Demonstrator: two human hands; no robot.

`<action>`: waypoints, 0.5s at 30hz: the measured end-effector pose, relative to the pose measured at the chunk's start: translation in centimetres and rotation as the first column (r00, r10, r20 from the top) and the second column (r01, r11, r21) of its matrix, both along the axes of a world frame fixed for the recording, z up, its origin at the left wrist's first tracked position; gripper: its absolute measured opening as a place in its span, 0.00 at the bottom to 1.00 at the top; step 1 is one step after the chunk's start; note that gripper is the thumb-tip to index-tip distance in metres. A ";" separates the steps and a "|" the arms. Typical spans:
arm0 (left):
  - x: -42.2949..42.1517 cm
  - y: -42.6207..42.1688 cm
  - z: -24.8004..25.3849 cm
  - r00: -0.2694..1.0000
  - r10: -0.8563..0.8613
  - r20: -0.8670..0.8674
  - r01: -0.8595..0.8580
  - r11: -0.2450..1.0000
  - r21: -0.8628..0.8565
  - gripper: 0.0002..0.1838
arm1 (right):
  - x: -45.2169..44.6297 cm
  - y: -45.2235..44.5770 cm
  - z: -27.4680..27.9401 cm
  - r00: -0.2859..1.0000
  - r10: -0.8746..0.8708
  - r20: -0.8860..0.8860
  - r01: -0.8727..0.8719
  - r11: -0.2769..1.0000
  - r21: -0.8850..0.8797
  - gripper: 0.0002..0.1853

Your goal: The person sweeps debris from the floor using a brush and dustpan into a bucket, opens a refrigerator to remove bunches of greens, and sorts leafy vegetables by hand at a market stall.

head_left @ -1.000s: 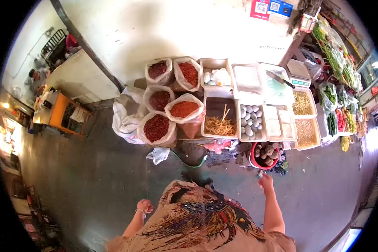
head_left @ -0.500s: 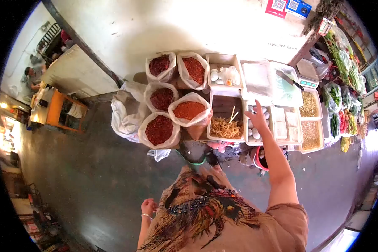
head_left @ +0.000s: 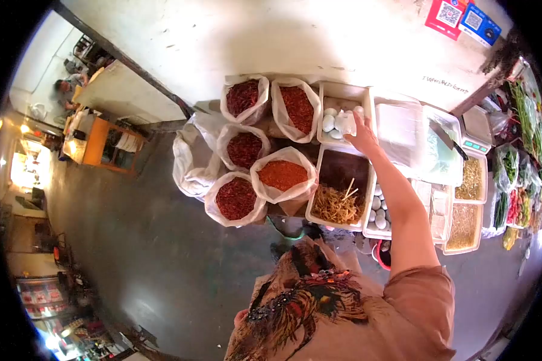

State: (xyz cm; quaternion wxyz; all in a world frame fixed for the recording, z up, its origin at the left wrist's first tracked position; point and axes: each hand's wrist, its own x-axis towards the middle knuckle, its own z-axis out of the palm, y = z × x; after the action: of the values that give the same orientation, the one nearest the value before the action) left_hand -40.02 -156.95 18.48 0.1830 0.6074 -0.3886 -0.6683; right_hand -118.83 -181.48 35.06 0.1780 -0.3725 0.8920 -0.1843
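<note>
My right hand [head_left: 362,135] reaches over the back white bin [head_left: 372,96], fingers spread, at a clear plastic bag [head_left: 345,122] beside pale eggs [head_left: 328,123]. Whether the fingertips touch the bag is hard to tell. In front of that bin, another holds brown shredded food [head_left: 334,204] with light wooden sticks [head_left: 349,189]. My right forearm partly covers a bin of grey-white eggs [head_left: 377,210]. Only a sliver of my left hand [head_left: 240,317] shows at the left edge of my shirt, its fingers hidden.
Open sacks of red dried goods [head_left: 235,198] stand to the left. A knife [head_left: 445,137] lies on a covered bin, near a scale [head_left: 477,129]. Bagged vegetables [head_left: 506,165] are at the far right. A red bucket [head_left: 376,256] sits below the bins. A person [head_left: 66,90] is at the far left.
My right hand has moved up from near the red bucket, over the eggs, to the plastic bag in the back bin. My left hand has mostly gone behind my shirt. The view has shifted.
</note>
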 end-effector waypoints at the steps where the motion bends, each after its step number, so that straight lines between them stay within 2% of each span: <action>1: -0.7 0.2 0.0 1.000 -0.005 0.005 0.005 1.000 -0.001 0.12 | 0.0 -0.5 -0.8 1.000 0.006 0.008 -0.006 1.000 0.000 0.47; 3: -1.9 0.4 0.2 1.000 -0.015 0.014 0.015 1.000 -0.003 0.13 | 0.5 -1.1 -1.7 0.999 0.024 -0.030 -0.021 0.995 0.101 0.44; 4: -2.4 0.3 0.2 1.000 -0.020 0.016 0.021 1.000 -0.006 0.14 | 1.2 -0.8 -2.2 0.998 -0.009 -0.063 0.009 1.000 0.000 0.38; 5: -2.7 0.2 0.2 1.000 -0.025 0.015 0.025 1.000 -0.007 0.14 | 1.6 -0.8 -1.9 0.998 -0.012 -0.059 0.012 1.000 0.000 0.38; 7: -3.1 0.0 0.3 0.999 -0.040 0.015 0.041 0.999 -0.013 0.15 | 1.7 -0.6 -1.8 0.996 -0.089 0.018 0.091 0.990 -0.106 0.32; 10: -3.2 -0.2 0.3 0.998 -0.058 0.011 0.058 0.998 -0.012 0.16 | 0.9 -0.6 -3.7 0.992 -0.128 -0.016 0.123 0.976 -0.181 0.29; 13: -2.8 -0.4 0.2 0.996 -0.075 -0.041 0.075 0.997 -0.013 0.18 | -0.2 -0.7 -4.3 0.991 -0.128 0.042 0.134 0.958 -0.253 0.29; 15: -2.7 0.0 0.3 0.992 -0.080 -0.096 0.080 0.997 0.001 0.19 | -1.7 -0.7 -3.9 0.986 -0.135 0.099 0.155 0.958 -0.241 0.30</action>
State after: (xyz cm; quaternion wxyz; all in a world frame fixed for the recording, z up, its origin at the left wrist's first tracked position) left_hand -42.74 -157.00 18.76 0.1732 0.5591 -0.4019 -0.7042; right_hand -120.50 -182.22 31.17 0.1521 -0.3175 0.8789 -0.3219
